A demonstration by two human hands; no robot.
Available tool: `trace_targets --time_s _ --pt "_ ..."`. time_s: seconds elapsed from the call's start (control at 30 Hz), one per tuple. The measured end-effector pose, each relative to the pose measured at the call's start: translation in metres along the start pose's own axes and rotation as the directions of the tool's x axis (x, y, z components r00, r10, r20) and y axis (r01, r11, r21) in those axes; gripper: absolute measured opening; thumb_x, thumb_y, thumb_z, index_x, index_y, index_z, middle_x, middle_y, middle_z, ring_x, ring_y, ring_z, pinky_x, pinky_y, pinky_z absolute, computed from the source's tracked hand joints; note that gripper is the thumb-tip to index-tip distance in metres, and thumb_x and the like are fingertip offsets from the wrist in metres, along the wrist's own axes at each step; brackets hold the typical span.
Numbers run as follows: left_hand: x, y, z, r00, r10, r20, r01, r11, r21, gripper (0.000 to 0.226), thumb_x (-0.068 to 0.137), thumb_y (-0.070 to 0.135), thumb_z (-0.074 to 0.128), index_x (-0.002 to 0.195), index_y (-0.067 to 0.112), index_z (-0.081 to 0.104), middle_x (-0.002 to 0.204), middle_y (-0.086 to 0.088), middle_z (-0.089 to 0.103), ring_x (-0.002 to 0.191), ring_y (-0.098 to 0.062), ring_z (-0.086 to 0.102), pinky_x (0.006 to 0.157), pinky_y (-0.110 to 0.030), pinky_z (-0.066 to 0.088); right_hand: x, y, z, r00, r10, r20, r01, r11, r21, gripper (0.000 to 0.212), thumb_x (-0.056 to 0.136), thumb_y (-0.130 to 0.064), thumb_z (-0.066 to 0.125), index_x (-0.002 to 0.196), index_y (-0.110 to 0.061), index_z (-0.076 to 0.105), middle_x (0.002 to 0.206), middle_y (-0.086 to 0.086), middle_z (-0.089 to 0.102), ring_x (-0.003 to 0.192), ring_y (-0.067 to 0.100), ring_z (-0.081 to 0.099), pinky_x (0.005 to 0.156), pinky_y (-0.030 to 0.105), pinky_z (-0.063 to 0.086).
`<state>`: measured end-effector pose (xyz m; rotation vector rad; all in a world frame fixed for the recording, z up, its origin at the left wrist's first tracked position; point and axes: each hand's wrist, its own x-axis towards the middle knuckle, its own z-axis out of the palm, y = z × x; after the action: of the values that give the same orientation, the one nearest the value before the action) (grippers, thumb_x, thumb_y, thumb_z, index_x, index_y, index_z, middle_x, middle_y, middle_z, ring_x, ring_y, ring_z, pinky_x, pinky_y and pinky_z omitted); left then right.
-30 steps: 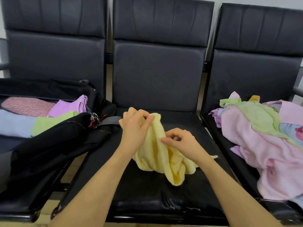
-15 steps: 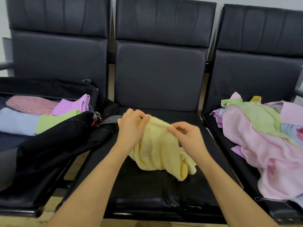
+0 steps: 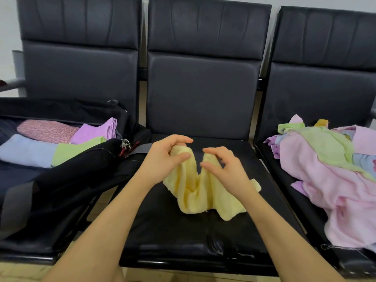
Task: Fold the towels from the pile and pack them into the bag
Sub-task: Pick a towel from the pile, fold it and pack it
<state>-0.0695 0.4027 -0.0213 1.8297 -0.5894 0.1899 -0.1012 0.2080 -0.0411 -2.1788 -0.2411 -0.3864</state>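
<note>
Yellow towel (image 3: 203,192), soft nubby terry, bunched on the middle black leatherette seat (image 3: 183,237).
Left hand (image 3: 162,159) and right hand (image 3: 225,169) each pinch its upper edge, raising two peaks. Left: open black bag (image 3: 67,180) with folded towels (image 3: 28,149). Right: rumpled pastel towel pile (image 3: 333,176).

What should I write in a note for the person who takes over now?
Left hand and right hand each pinch the top edge of the yellow towel, which hangs onto the middle seat, not yet folded.
Done: four folded towels lie in the black bag on the left seat.
Left: fold and pack the yellow one, then the towel pile on the right seat.
</note>
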Motion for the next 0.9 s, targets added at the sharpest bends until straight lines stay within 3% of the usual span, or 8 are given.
trace_targets --time_s 0.1,0.2,0.37,0.47,0.53,0.67,0.77,0.9 --pt "-0.003 -0.003 -0.004 1.0 -0.021 0.011 0.022 0.999 -0.048 0.035 0.082 0.005 0.071 0.101 0.034 0.067 0.094 0.005 0.067 0.094 -0.013 0.064 0.089 -0.037 0.053 0.004 -0.005 0.016 0.997 -0.016 0.07 0.017 1.0 -0.009 0.019 0.084 -0.035 0.069 0.102 -0.041 0.062 0.104 -0.018 0.059 0.108 0.004 0.045 0.102 0.035 0.034" --pt "-0.005 -0.009 -0.01 0.999 -0.043 -0.002 0.043 0.996 -0.08 0.033 0.081 0.006 0.072 0.102 0.032 0.068 0.095 0.002 0.068 0.095 -0.015 0.065 0.089 -0.037 0.052 0.008 -0.008 0.023 1.0 -0.015 0.022 0.012 0.994 0.109 0.007 0.085 -0.03 0.068 0.081 -0.036 0.067 0.09 -0.012 0.064 0.1 0.01 0.052 0.096 0.035 0.038" --pt "-0.007 -0.017 -0.017 0.986 -0.162 -0.037 0.163 0.986 0.018 0.038 0.081 0.012 0.073 0.116 0.024 0.061 0.101 -0.002 0.064 0.092 -0.017 0.063 0.085 -0.027 0.052 0.011 -0.011 0.016 0.999 0.011 0.048 -0.018 0.988 0.15 0.005 0.09 -0.024 0.064 0.086 -0.025 0.067 0.09 -0.006 0.065 0.092 0.01 0.058 0.085 0.025 0.046" --pt "-0.009 -0.022 -0.018 0.965 -0.263 0.012 0.258 0.953 0.157 0.014 0.083 0.025 0.072 0.094 0.017 0.069 0.091 -0.012 0.068 0.08 -0.02 0.063 0.084 -0.038 0.053 0.01 -0.012 0.009 0.998 0.054 0.019 -0.056 0.981 0.187 0.007 0.09 -0.021 0.063 0.085 -0.023 0.067 0.089 -0.007 0.065 0.087 0.004 0.059 0.078 0.02 0.045" --pt "-0.01 -0.024 -0.018 0.967 -0.256 0.011 0.253 0.96 0.122 0.017 0.084 0.028 0.07 0.085 0.011 0.07 0.088 -0.013 0.069 0.081 -0.026 0.064 0.083 -0.042 0.052 0.01 -0.011 0.004 0.996 0.092 -0.014 -0.087 0.975 0.206 0.007 0.091 -0.022 0.062 0.085 -0.023 0.067 0.088 -0.007 0.065 0.083 0.0 0.059 0.074 0.017 0.043" --pt "-0.012 -0.019 -0.019 0.978 -0.202 -0.048 0.199 0.978 -0.06 0.014 0.088 0.021 0.066 0.085 0.007 0.068 0.083 -0.006 0.072 0.08 -0.018 0.067 0.084 -0.034 0.052 0.009 -0.01 0.001 0.987 0.151 -0.052 -0.136 0.965 0.225 0.006 0.09 -0.022 0.063 0.087 -0.023 0.068 0.087 -0.009 0.065 0.079 -0.006 0.059 0.069 0.013 0.041" --pt "-0.011 -0.018 -0.019 0.977 -0.195 -0.087 0.186 0.977 -0.101 0.012 0.089 0.02 0.065 0.089 0.008 0.064 0.08 -0.012 0.072 0.082 -0.028 0.067 0.085 -0.038 0.051 0.008 -0.011 0.002 0.983 0.17 -0.063 -0.15 0.958 0.245 0.008 0.089 -0.018 0.065 0.089 -0.023 0.071 0.088 -0.011 0.069 0.082 -0.006 0.061 0.07 0.012 0.042" --pt "-0.011 -0.019 -0.021 0.961 -0.202 -0.187 0.181 0.976 -0.122 0.015 0.088 0.017 0.067 0.1 0.022 0.059 0.066 -0.002 0.069 0.075 -0.013 0.066 0.08 -0.032 0.051 0.007 -0.009 -0.007 0.979 0.205 0.004 -0.199 0.949 0.245 0.027 0.085 -0.007 0.066 0.104 -0.026 0.07 0.1 -0.007 0.07 0.094 0.007 0.064 0.083 0.027 0.052"
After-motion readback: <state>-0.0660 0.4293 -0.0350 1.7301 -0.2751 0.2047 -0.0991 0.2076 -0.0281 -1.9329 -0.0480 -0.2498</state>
